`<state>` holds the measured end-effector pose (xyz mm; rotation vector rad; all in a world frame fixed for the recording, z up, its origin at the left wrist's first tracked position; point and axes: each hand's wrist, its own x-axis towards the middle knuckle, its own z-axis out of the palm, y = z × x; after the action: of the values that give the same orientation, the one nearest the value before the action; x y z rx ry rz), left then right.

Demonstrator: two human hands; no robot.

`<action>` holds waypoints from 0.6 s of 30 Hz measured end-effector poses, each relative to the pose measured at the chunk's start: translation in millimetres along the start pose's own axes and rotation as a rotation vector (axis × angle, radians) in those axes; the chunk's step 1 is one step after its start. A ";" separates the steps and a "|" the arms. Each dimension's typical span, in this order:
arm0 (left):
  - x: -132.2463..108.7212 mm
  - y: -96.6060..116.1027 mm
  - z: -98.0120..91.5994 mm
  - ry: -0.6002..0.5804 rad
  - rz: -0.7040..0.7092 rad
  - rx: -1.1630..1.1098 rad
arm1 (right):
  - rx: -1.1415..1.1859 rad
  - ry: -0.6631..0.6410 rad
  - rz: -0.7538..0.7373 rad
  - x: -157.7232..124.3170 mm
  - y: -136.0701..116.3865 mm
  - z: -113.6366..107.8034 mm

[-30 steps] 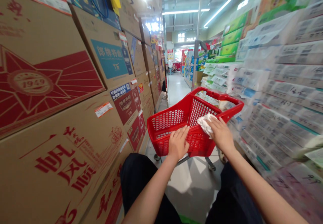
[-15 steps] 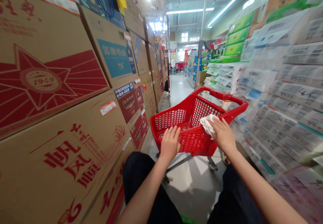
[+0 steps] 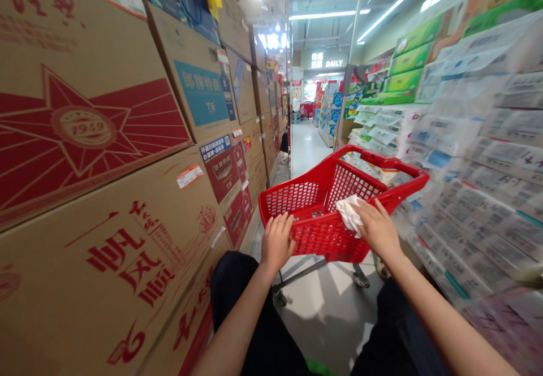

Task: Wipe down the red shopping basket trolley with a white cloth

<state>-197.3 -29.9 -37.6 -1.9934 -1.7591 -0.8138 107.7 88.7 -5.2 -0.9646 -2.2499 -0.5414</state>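
A red plastic shopping cart (image 3: pixel 322 237) with a perforated basket stands in front of my knees, its handle toward the right. My left hand (image 3: pixel 276 241) is at the near rim, fingers bent over the edge and thumb on the outer side. In my right hand (image 3: pixel 376 226) is a crumpled white cloth (image 3: pixel 349 214), pressed to the basket's upper edge below the handle. The palm side of that hand is hidden. Inside the basket I see only bare red plastic.
Stacked cardboard cartons (image 3: pixel 148 240) rise close on my left. Piles of wrapped tissue packs (image 3: pixel 479 195) line the right side. A metal post (image 3: pixel 344 104) stands behind the cart, and a tiled aisle (image 3: pixel 303 144) runs back toward far shelves.
My left hand has shifted slightly left along the cart's rim, with its fingers over the edge. The right hand and cloth stay at nearly the same spot. The view has turned a little left.
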 end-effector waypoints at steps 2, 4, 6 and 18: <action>-0.6 2.7 2.9 0.001 -0.031 -0.018 | 0.007 -0.011 0.017 2.7 -17.2 4.7; 0.3 6.4 6.2 0.012 -0.049 -0.028 | 0.048 -0.038 -0.010 6.2 -46.1 9.5; 0.8 7.6 7.7 0.018 -0.049 -0.031 | 0.106 -0.053 -0.053 8.5 -72.0 12.1; -3.5 12.1 10.7 0.006 -0.046 -0.019 | 0.045 -0.011 0.022 -3.0 -35.1 11.4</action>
<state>-183.7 -28.0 -46.7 -1.9670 -1.8063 -0.8537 78.6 71.0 -19.7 -0.9707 -2.2493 -0.4753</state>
